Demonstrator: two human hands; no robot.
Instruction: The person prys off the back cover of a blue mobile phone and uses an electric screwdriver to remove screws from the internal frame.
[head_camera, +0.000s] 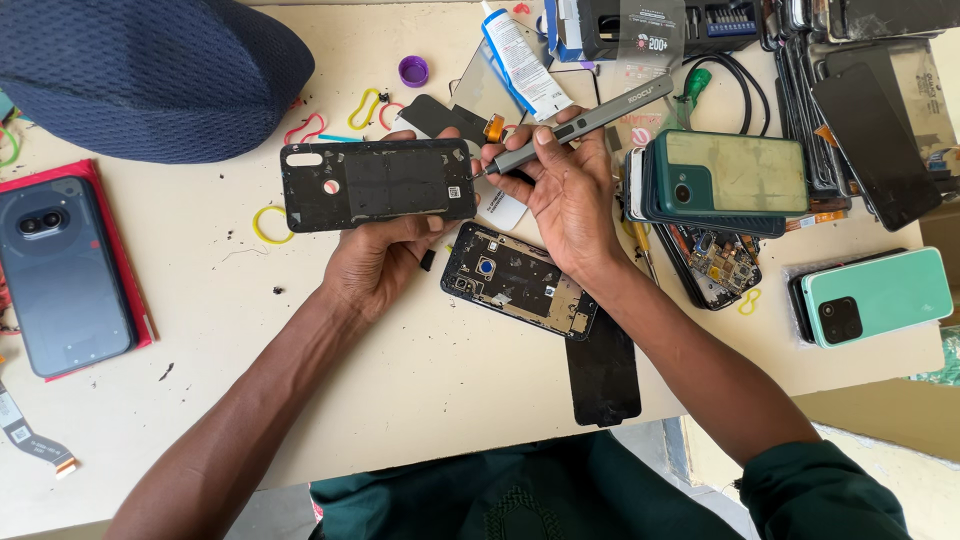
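Head view: left hand (375, 265) grips a flat black rectangular phone back panel (377, 184), matte inner side up w/ cutouts, thumb on near edge, fingers wrapped behind. Right hand (565, 190) closed round a slim grey metal electric screwdriver (575, 127), tip at the panel's right edge. Just below both hands lies an opened phone frame (520, 281), dark w/ exposed parts, on the pale worktable (420, 380). Right of right hand: stacked green-cased phones (725, 180), close. Left of left hand: bare tabletop, then grey phone (62, 275) on red tray. Table's near edge free btw forearms.
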